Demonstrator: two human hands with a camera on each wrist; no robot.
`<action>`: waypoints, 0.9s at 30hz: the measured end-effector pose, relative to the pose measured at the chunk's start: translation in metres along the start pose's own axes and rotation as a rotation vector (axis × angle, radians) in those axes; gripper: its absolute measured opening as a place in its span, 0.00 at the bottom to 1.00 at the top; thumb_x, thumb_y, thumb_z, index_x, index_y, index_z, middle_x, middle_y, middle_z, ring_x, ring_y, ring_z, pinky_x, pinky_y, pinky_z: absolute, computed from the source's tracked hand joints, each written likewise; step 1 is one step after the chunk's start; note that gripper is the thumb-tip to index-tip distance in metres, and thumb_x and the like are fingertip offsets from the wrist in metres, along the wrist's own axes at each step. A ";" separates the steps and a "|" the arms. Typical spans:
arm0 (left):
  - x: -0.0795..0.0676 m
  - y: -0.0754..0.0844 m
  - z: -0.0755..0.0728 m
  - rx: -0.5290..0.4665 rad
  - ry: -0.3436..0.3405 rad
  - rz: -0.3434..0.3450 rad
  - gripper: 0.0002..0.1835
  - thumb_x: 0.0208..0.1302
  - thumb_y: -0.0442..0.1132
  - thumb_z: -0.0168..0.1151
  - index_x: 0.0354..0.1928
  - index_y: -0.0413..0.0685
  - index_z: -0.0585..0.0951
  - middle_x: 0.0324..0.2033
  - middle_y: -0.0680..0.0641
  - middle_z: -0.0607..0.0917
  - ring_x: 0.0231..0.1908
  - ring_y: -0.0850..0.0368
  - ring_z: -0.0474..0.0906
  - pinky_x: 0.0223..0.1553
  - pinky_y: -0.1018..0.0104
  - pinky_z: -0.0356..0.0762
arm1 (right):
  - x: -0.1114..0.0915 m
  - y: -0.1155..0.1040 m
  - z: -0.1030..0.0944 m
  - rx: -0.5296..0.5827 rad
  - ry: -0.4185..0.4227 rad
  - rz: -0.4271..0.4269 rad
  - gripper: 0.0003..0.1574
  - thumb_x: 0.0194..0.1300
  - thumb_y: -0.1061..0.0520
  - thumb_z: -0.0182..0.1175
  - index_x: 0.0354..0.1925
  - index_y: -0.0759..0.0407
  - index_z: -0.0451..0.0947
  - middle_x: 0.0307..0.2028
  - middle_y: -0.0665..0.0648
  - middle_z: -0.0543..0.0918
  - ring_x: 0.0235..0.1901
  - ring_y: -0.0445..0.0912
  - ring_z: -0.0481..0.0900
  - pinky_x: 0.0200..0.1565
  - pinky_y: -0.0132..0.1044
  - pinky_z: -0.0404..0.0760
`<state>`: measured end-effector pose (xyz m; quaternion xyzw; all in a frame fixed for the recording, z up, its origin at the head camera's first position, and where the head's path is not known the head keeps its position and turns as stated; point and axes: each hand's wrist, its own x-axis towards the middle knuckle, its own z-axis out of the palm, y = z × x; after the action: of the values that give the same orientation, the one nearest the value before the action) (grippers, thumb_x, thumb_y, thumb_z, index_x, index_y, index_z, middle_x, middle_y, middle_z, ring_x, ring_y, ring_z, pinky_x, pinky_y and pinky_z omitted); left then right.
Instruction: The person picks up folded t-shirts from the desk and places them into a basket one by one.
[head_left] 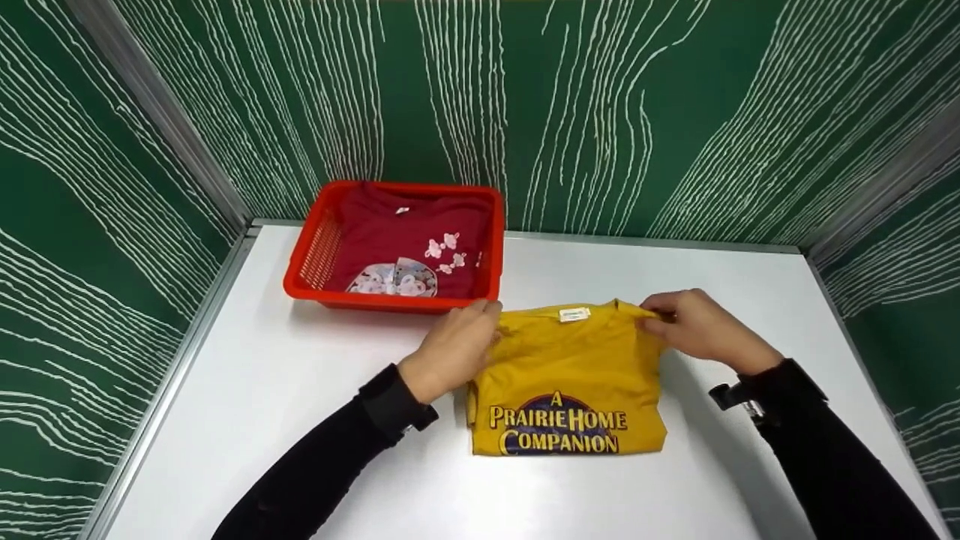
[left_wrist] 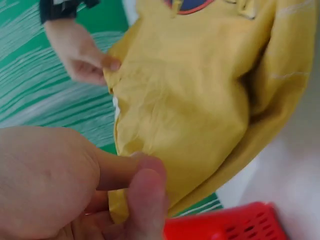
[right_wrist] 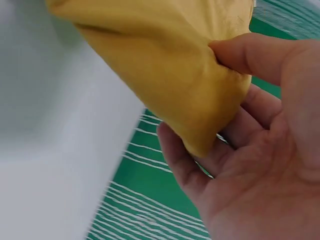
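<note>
A folded yellow T-shirt (head_left: 574, 367) with "A Prairie Home Companion" lettering is held by its collar-side corners. My left hand (head_left: 456, 346) pinches the upper left corner, close to the basket's front rim. At the upper right corner my right hand (head_left: 701, 328) grips the cloth between thumb and fingers. In the right wrist view the shirt's corner (right_wrist: 200, 100) hangs between the thumb and the fingers, lifted off the table. The left wrist view shows the thumb and forefinger (left_wrist: 145, 190) closed on the yellow cloth (left_wrist: 185, 100).
A red plastic basket (head_left: 397, 302) stands at the back left of the white table (head_left: 337, 465). Inside it lies a folded dark red shirt (head_left: 420, 225) with pink and white prints. Green walls (head_left: 570, 112) with white lines enclose the table's back and sides.
</note>
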<state>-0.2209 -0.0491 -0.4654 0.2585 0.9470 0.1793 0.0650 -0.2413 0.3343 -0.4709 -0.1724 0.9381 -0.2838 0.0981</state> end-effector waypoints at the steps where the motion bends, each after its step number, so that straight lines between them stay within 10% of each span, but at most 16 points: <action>1: -0.001 -0.002 -0.005 -0.026 0.005 -0.001 0.21 0.81 0.41 0.65 0.68 0.38 0.80 0.53 0.41 0.87 0.49 0.45 0.88 0.56 0.53 0.90 | -0.003 -0.005 -0.004 0.004 0.017 -0.006 0.09 0.79 0.56 0.67 0.49 0.59 0.91 0.38 0.54 0.90 0.33 0.42 0.81 0.35 0.30 0.82; 12: -0.006 -0.013 -0.051 -0.183 0.099 0.000 0.11 0.75 0.47 0.74 0.49 0.48 0.93 0.31 0.50 0.87 0.28 0.55 0.79 0.30 0.64 0.71 | -0.028 -0.045 -0.039 -0.025 0.177 -0.139 0.04 0.75 0.61 0.72 0.45 0.56 0.92 0.37 0.53 0.94 0.30 0.37 0.85 0.34 0.27 0.87; 27: -0.026 -0.022 -0.105 -0.247 0.262 0.069 0.11 0.78 0.36 0.66 0.57 0.46 0.89 0.52 0.47 0.90 0.55 0.50 0.87 0.64 0.54 0.87 | -0.037 -0.077 -0.050 -0.113 0.545 -0.322 0.11 0.67 0.66 0.77 0.46 0.55 0.94 0.38 0.52 0.95 0.39 0.26 0.80 0.44 0.12 0.76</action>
<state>-0.2313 -0.1121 -0.3750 0.2553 0.9088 0.3283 -0.0336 -0.2001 0.3129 -0.3833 -0.2415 0.9048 -0.2788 -0.2129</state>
